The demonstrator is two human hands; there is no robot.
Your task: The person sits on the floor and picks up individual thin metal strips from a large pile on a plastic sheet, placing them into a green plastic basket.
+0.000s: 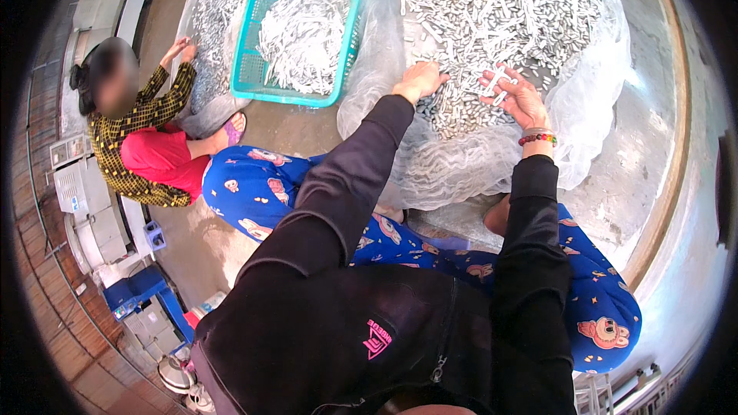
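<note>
Near six o'clock, on the chest of your black jacket (430, 303), you wear a short line of pink lettering (383, 334), turned sideways, running just beside an angular pink emblem (375, 346). Toward nine o'clock, the blue mark (74, 204) on the pale machine (86, 184) is too small for you to read.

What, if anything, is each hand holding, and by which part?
The right hand holds a few white pieces; which part of them is gripped cannot be told. The left hand is at the pile, its hold unclear.
</note>
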